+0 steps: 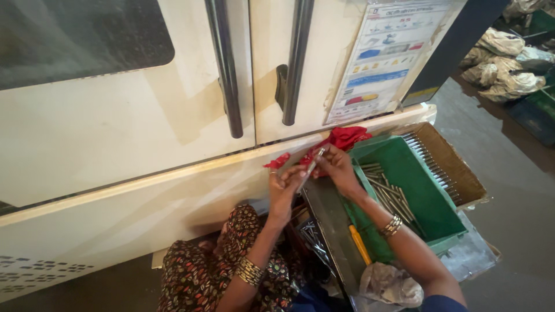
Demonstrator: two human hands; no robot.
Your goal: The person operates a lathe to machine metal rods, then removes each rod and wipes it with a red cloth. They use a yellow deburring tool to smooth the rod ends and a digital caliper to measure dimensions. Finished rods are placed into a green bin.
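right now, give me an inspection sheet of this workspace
surface: grey metal tray beside a cream machine cabinet
job's things: thin metal rod held between both hands; more rods in a green bin
clutter: red cloth, yellow-handled tool, grey rag, cardboard box of rods
grippers: left hand and right hand both pinch the rod
cables: nothing seen
surroundings: poster on the cabinet door, filled sacks on the floor
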